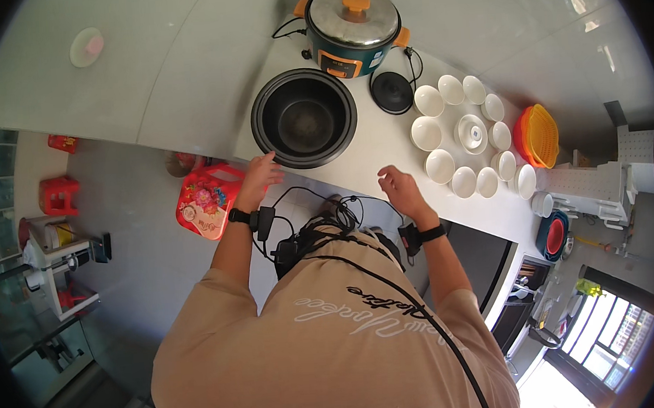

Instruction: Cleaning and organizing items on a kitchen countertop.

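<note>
A round black inner pot [305, 120] stands on the white countertop [352, 157] before me. My left hand [261, 180] is at the pot's near left rim, fingers apart; whether it touches the rim cannot be told. My right hand [403, 190] hovers near the counter's front edge with its fingers loosely curled and nothing in it. Behind the pot is a dark green electric cooker [344, 49] with orange handles and a metal lid [337, 18]. To the right, several white bowls [440, 166] form a ring around a small stack of white dishes [471, 135].
A black round disc [392, 92] and power cords lie beside the cooker. Orange and yellow plastic baskets [541, 136] stand against the wall at right, near a white rack [587, 186]. A red floral container [207, 204] is below the counter's left end. Cables hang at my waist.
</note>
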Available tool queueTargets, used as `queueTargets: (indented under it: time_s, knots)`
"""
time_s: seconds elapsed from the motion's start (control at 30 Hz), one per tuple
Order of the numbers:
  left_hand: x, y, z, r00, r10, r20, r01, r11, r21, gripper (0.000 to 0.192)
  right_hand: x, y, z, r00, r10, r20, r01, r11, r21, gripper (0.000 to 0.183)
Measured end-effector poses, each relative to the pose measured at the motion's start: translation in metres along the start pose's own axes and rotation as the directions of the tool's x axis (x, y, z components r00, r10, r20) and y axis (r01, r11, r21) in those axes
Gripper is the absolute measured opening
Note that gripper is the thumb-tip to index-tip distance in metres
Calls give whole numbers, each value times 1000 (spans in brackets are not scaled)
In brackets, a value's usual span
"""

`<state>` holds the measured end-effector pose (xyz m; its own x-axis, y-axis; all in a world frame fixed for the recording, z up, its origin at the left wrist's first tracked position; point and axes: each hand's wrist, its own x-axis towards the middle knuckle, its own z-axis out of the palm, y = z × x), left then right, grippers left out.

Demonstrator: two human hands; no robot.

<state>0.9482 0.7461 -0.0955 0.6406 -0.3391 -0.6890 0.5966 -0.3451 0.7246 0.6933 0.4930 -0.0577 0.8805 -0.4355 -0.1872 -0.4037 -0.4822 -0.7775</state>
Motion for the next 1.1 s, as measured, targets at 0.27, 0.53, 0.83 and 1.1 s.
queueTargets:
  time_s: [0.27,0.53,0.83,1.1]
  knots:
    - [25,-3,11,988,-81,130,88,995,-46,49,-75,61,4,890,455,-18,-376,756,537,17]
    - [21,13,16,988,-59,141,58,998,8,48,-109,85,-9,709,682,-179,-392,592,704,16]
    - [75,34,-5,873,459,-164,-288,757,586,56,-150,102,-34,651,706,-278,-289,569,770,17]
    - [-37,186,112,715,426,554,-699,463,545,45,-198,100,-38,510,768,-387,-256,566,784,18]
